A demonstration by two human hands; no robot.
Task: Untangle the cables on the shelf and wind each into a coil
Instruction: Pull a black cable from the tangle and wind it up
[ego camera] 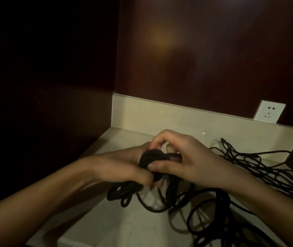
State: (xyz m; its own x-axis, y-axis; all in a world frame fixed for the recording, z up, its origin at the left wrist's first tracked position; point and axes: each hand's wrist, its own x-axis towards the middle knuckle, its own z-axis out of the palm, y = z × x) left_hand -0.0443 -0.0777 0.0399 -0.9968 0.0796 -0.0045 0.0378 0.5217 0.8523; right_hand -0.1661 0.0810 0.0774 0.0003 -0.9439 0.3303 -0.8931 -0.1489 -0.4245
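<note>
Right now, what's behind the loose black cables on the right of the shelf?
Behind the loose cables runs the shelf's cream backsplash, with a white wall socket above it on the dark wall. The cables cover the strip's lowest part there.

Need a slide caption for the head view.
Both hands grip a black cable bundle above loose cables on the shelf.

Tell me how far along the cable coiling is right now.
Partway. No finished coil lies on the shelf yet. In hand: the left hand and right hand both grip a bundle of wound black cable, with loops hanging beneath it. Left to do: a loose tangle sprawls to the right below the socket, and more loops lie near the front edge.
</note>
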